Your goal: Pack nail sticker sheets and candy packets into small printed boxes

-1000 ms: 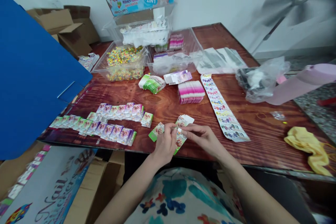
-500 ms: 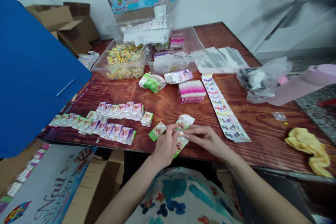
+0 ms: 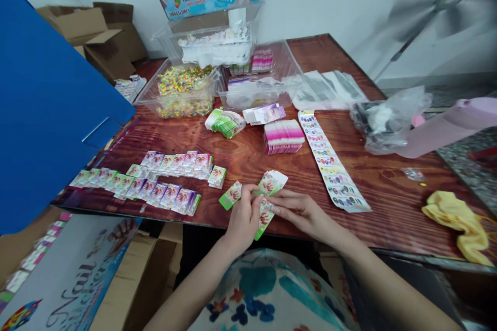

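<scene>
Between my two hands, near the table's front edge, is a small green-and-white nail sticker box (image 3: 264, 218), tilted with its green end towards me. My left hand (image 3: 244, 214) is closed around its left side. The fingers of my right hand (image 3: 297, 209) pinch at its upper end. Just beyond my fingertips lie other flat green-and-white boxes (image 3: 274, 182). Left of my left hand, a single green box (image 3: 232, 195) rests on the table. Rows of small purple and green boxes (image 3: 157, 193) spread out further left.
Clear tubs hold colourful candy (image 3: 182, 83) and pink packs (image 3: 262, 60). A pink-and-white stack (image 3: 284, 136), green cartons (image 3: 225, 123) and a long sticker strip (image 3: 330, 158) lie mid-table. At right are a yellow cloth (image 3: 458, 222) and a pink bottle (image 3: 450, 126). A blue panel (image 3: 50, 114) stands left.
My right fingers have closed in on the top of the green box, whose upper end is now more covered. The box has shifted slightly towards me. The surrounding things stay put.
</scene>
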Demonstrator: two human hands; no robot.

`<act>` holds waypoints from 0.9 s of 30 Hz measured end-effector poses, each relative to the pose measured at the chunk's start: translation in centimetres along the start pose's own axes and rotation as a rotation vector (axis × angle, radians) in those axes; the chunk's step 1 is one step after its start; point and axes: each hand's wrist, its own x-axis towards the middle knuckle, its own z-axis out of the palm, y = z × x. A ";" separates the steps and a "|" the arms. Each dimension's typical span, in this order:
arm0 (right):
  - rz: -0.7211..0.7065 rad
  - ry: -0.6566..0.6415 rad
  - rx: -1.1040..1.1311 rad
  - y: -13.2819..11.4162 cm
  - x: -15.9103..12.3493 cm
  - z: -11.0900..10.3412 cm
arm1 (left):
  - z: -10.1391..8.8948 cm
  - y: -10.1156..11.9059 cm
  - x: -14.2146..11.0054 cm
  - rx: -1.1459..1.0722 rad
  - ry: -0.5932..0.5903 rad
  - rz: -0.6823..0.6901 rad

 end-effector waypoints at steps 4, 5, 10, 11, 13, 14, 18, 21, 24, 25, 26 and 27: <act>0.011 0.110 0.042 -0.1 -0.1 1.9 | -0.3 -0.4 -0.6 -0.017 0.013 -0.009; 0.018 0.133 0.065 -0.1 -0.1 2.2 | -0.3 -0.5 -0.7 -0.018 0.024 -0.002; 0.058 0.363 0.150 0.0 0.4 3.2 | -0.2 -0.5 -0.7 -0.058 0.159 0.050; 0.057 0.419 0.159 0.0 0.6 3.3 | -0.2 -0.4 -0.6 -0.063 0.180 0.062; 0.040 0.468 0.165 -0.3 0.8 3.4 | -0.4 -0.1 -0.4 -0.047 0.190 0.098; 0.030 0.461 0.161 -0.5 0.9 3.4 | -0.6 0.0 -0.4 -0.030 0.179 0.119; 0.005 0.381 0.120 -1.2 1.0 3.1 | -1.1 0.0 -0.4 0.014 0.109 0.148; -0.005 0.344 0.082 -1.5 1.0 3.1 | -1.0 -0.3 -0.7 0.016 0.095 0.117; 0.012 0.308 0.059 -1.3 0.8 3.3 | -0.9 -0.4 -1.0 0.028 0.075 0.076; 0.020 0.292 0.054 -1.1 0.8 3.3 | -1.0 -0.4 -1.1 0.041 0.062 0.063; 0.028 0.278 0.045 -0.9 0.9 3.3 | -1.1 -0.4 -1.1 0.061 0.050 0.055; 0.041 0.277 0.024 -0.5 0.9 3.1 | -1.4 -0.4 -1.0 0.090 0.048 0.050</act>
